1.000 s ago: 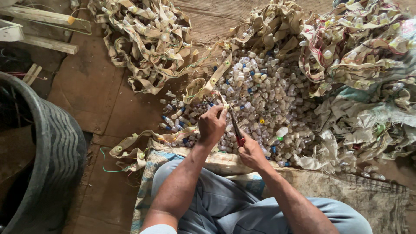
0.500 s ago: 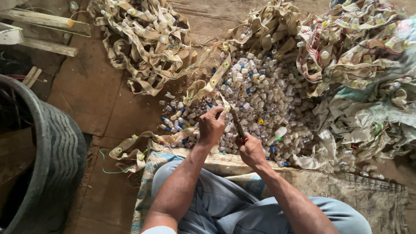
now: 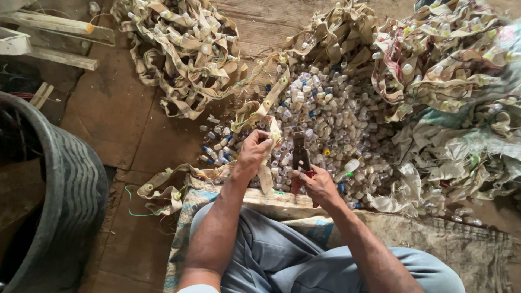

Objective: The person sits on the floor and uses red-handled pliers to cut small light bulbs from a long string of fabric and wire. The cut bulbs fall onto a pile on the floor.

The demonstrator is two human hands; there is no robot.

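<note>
A seated person works over a heap of small plastic vials [image 3: 331, 125] spread on the floor. Left hand [image 3: 254, 154] has its grip closed round a beige fabric strip [image 3: 267, 108], which runs up and away twd the tangled strip pile [image 3: 182, 51] at top left and hangs down just below the fist. Right hand [image 3: 319, 184] is wrapped tight on the red handles of a pair of pliers [image 3: 299, 157]; tool's dark head points up, just beside the strip, jaws too small to tell if parted. More strip bundles [image 3: 445, 59] lie at right. A dark ribbed tub [image 3: 65, 201] stands at left; woven sack [image 3: 304, 217] lies under the person's knees.
</note>
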